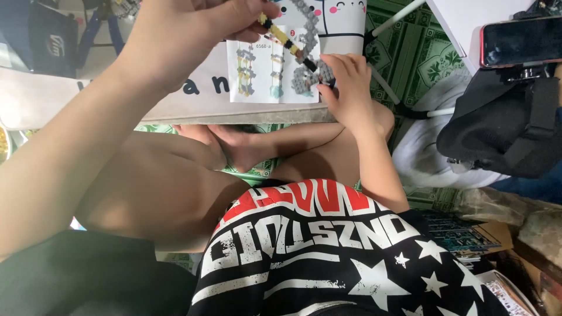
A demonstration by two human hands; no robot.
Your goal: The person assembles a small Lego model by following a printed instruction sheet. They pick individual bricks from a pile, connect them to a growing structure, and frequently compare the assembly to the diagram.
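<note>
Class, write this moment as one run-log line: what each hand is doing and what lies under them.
left hand: holds yellow-black brick strip | right hand: pinches grey brick piece | below: instruction sheet on low table

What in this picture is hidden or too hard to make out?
All from the head view:
- Left hand: its fingertips run past the top edge, so its grip on the yellow-and-black brick strip is only partly seen.
- Grey brick piece: the right hand covers part of it; its shape is unclear.
- Instruction sheet: the drawings are too small to read.
- Phone: dark screen, cut off by the right edge.
</note>
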